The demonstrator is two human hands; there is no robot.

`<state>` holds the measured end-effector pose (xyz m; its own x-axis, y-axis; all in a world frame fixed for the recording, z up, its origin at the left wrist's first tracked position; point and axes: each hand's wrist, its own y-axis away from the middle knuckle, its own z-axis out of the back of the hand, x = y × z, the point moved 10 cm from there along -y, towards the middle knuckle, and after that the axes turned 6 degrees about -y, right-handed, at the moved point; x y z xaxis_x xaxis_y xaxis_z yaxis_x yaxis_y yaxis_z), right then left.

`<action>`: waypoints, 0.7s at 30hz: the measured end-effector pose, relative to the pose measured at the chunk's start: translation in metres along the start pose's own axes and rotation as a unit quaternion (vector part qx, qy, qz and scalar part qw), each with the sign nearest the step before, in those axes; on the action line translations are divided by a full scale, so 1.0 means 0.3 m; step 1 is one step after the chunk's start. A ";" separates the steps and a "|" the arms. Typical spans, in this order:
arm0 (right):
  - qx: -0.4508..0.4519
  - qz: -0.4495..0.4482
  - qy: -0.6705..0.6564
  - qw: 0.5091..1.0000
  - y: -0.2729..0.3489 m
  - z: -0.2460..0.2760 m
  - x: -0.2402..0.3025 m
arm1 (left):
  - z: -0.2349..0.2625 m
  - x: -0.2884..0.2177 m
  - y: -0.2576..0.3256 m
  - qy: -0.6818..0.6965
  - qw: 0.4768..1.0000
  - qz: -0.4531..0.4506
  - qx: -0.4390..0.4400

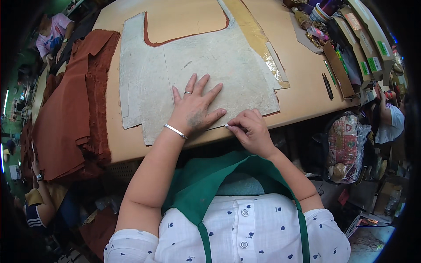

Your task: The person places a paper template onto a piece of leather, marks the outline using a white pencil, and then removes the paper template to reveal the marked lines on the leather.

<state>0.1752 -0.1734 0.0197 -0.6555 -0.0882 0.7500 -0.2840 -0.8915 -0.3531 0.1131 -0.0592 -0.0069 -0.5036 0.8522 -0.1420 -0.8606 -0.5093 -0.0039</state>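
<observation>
A large grey pattern template [239, 65] lies flat on the table, with a deep U-shaped cutout on its far side. Rust-brown fabric [150, 43] shows beneath it along that cutout. My left hand [195, 107] rests on the template with fingers spread, near its front edge. At that same edge, slightly to the right, my right hand [252, 131] pinches a small white piece that looks like tailor's chalk [227, 126]. Most of the chalk is hidden by the fingertips. Yellowish tape [252, 33] covers the template's right side.
Stacked rust-brown fabric [66, 114] hangs over the left end of the table [302, 94]. At the right lie a black pen-like tool [327, 86], a green pencil [330, 72] and cardboard boxes [340, 70]. A plastic-wrapped bundle [346, 147] stands below. Other people are at both sides.
</observation>
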 end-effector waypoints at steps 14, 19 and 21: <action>0.005 -0.118 0.026 0.993 0.029 0.193 -0.181 | 0.000 0.001 0.000 0.008 1.000 -0.001 0.007; -0.084 -0.195 0.088 0.973 0.090 0.441 -0.297 | 0.004 -0.015 -0.015 -0.013 1.000 -0.008 -0.004; -0.116 -0.221 0.097 0.963 0.099 0.501 -0.302 | 0.009 -0.016 -0.020 -0.015 1.000 -0.007 -0.004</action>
<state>0.3314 -0.2588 0.0254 -0.5468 0.3820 0.7450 -0.6996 -0.6973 -0.1559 0.1205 -0.0599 -0.0036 -0.4933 0.8626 -0.1122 -0.8672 -0.4977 -0.0129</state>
